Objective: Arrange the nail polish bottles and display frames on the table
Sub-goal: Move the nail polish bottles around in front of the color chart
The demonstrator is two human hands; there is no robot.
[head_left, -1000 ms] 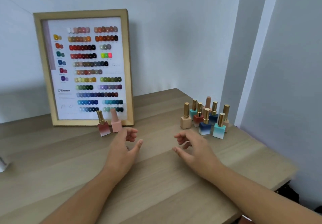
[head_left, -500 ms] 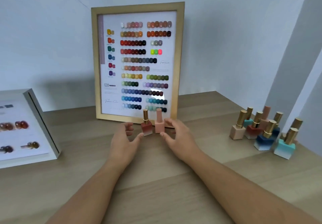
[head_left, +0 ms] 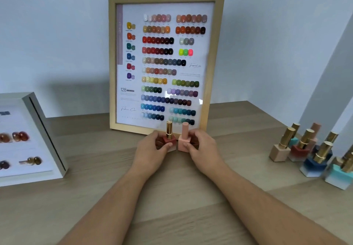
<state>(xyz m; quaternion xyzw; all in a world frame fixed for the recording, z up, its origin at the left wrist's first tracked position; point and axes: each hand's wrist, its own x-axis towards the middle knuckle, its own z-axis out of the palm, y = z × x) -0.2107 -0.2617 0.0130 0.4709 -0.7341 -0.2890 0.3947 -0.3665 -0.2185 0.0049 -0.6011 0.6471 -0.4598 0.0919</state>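
Fingers of the left hand have just closed on the red bottle, the right hand on the pink bottle, both standing on the desk before the frame; pairing looks underway.

Two bottles before upright frame

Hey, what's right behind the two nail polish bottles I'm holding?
The wooden display frame stands behind the red-brown bottle and pink bottle. Bottles and hands cover part of its bottom rail and lowest swatches.
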